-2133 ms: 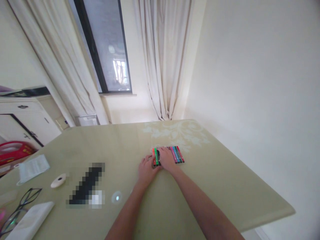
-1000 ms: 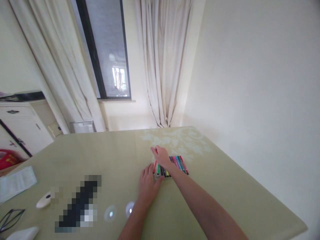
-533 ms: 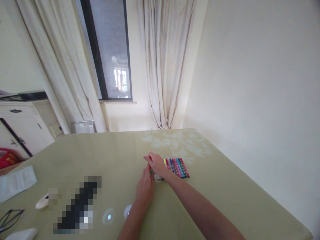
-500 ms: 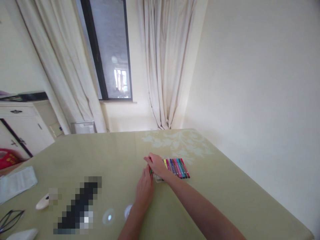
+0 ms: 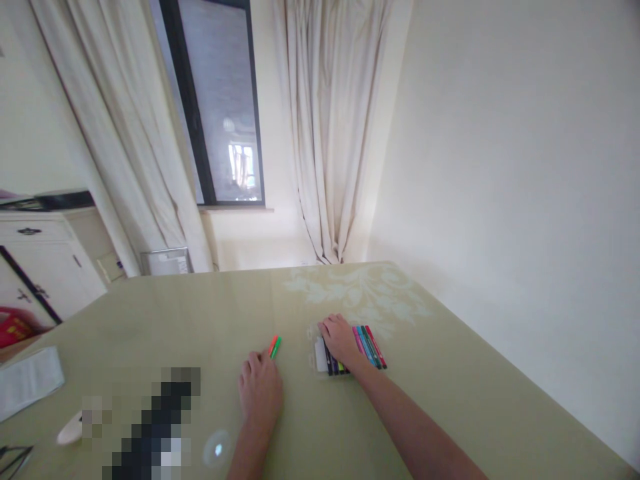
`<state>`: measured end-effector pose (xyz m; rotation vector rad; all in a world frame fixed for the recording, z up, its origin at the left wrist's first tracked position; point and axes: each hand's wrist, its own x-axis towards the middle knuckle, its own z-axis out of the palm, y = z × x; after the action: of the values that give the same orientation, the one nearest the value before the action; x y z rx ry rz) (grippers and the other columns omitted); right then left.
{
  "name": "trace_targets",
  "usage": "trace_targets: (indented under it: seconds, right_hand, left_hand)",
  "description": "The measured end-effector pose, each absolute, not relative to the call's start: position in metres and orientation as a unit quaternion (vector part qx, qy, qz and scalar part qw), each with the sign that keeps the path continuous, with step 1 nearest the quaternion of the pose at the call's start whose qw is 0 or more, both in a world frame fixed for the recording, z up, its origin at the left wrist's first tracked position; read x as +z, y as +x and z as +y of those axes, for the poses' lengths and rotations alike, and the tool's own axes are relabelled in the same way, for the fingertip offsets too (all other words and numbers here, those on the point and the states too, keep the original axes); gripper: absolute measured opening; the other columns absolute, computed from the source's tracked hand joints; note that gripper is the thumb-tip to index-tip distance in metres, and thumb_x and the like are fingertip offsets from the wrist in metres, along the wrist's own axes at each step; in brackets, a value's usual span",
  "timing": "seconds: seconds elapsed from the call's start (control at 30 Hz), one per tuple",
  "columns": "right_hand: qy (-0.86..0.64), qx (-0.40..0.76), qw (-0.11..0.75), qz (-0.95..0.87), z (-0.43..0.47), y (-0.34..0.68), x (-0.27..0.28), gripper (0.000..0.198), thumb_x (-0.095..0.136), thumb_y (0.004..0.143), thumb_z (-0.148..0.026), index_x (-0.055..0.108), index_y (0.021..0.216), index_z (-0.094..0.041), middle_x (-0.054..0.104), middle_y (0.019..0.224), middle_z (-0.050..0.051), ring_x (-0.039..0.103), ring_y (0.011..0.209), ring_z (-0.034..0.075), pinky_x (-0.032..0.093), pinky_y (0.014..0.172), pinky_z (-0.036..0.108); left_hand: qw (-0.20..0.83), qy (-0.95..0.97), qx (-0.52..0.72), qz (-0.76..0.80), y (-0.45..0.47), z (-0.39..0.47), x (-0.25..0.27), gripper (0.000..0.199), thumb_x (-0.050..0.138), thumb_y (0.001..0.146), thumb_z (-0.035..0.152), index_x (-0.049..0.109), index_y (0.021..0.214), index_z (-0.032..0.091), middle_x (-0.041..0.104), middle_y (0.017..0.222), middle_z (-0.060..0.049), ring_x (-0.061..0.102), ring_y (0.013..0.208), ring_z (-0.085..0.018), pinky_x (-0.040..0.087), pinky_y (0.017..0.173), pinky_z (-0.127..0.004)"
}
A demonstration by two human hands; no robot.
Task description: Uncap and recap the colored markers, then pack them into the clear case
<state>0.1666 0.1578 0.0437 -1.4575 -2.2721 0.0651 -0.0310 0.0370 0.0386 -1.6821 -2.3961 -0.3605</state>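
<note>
My left hand [image 5: 261, 388] lies low on the table, fingers closed around the lower ends of an orange felt-tip pen [image 5: 273, 343] and a green felt-tip pen [image 5: 277, 347]. Their upper ends stick out beyond the fingers. To the right, a clear plastic case [image 5: 313, 360] holds a row of coloured felt-tip pens [image 5: 369, 345], with a pale gap at its left end. My right hand [image 5: 341, 341] is over the left and middle pens, fingers bent down at their upper ends. Its fingertips are partly hidden, so any pen in their grasp cannot be made out.
The glass-topped green table [image 5: 200, 313] bears a blurred dark object [image 5: 155, 427], a white mouse-like object [image 5: 70, 430], folded pale cloth or paper [image 5: 33, 380] and part of some glasses [image 5: 15, 460] on the left. A wall [image 5: 500, 200] runs along the right.
My hands have come apart. My left hand moved left and down with the orange and green pens, while my right hand moved right, over the pens in the case.
</note>
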Motion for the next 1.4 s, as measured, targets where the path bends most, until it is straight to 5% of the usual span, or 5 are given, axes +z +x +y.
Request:
trace_targets:
  seconds: [0.33, 0.93, 1.1, 1.2, 1.4]
  right_hand:
    - [-0.526, 0.038, 0.272, -0.805, 0.158, 0.164, 0.043, 0.022, 0.058, 0.100, -0.037, 0.066, 0.089, -0.020, 0.068, 0.097, 0.008, 0.058, 0.100, 0.024, 0.042, 0.092, 0.033]
    - [-0.489, 0.151, 0.455, -0.729, 0.156, 0.155, 0.073, 0.054, 0.035, 0.104, -0.056, 0.041, 0.062, -0.023, 0.049, 0.064, -0.001, 0.044, 0.066, 0.016, 0.035, 0.066, 0.028]
    - [-0.470, 0.191, 0.433, -0.745, 0.155, 0.137, 0.077, 0.058, 0.033, 0.104, -0.061, 0.057, 0.070, -0.021, 0.058, 0.063, -0.002, 0.051, 0.058, 0.014, 0.037, 0.058, 0.025]
    - [-0.525, 0.169, 0.417, -0.722, 0.164, 0.152, 0.072, 0.058, 0.021, 0.108, -0.051, 0.065, 0.086, -0.021, 0.068, 0.076, 0.003, 0.061, 0.064, 0.016, 0.043, 0.063, 0.026]
    - [-0.578, 0.089, 0.320, -0.745, 0.167, 0.181, 0.049, 0.038, 0.044, 0.103, -0.033, 0.066, 0.074, -0.020, 0.071, 0.085, 0.011, 0.063, 0.086, 0.024, 0.043, 0.081, 0.033]
  left_hand:
    - [-0.013, -0.754, -0.265, -0.601, 0.031, 0.030, 0.013, 0.045, 0.049, 0.099, 0.035, 0.057, 0.143, 0.025, 0.053, 0.153, -0.010, 0.048, 0.138, -0.031, 0.040, 0.112, -0.048]
    - [0.043, -0.733, -0.326, -0.596, 0.034, 0.036, 0.012, 0.062, 0.053, 0.099, 0.037, 0.037, 0.154, 0.015, 0.055, 0.148, -0.016, 0.052, 0.135, -0.030, 0.043, 0.112, -0.047]
    - [0.160, -0.698, -0.322, -0.620, 0.016, 0.048, 0.009, 0.048, 0.037, 0.103, 0.013, 0.042, 0.151, 0.011, 0.072, 0.117, -0.014, 0.069, 0.109, -0.024, 0.056, 0.091, -0.036]
    - [0.170, -0.682, -0.254, -0.664, -0.006, 0.050, 0.009, 0.048, 0.037, 0.098, 0.004, 0.054, 0.142, 0.013, 0.072, 0.121, -0.014, 0.069, 0.114, -0.024, 0.056, 0.093, -0.034]
    - [0.118, -0.659, -0.106, -0.736, -0.019, 0.038, 0.023, 0.051, 0.039, 0.091, -0.002, 0.064, 0.134, 0.014, 0.069, 0.131, -0.015, 0.067, 0.116, -0.026, 0.054, 0.095, -0.038]
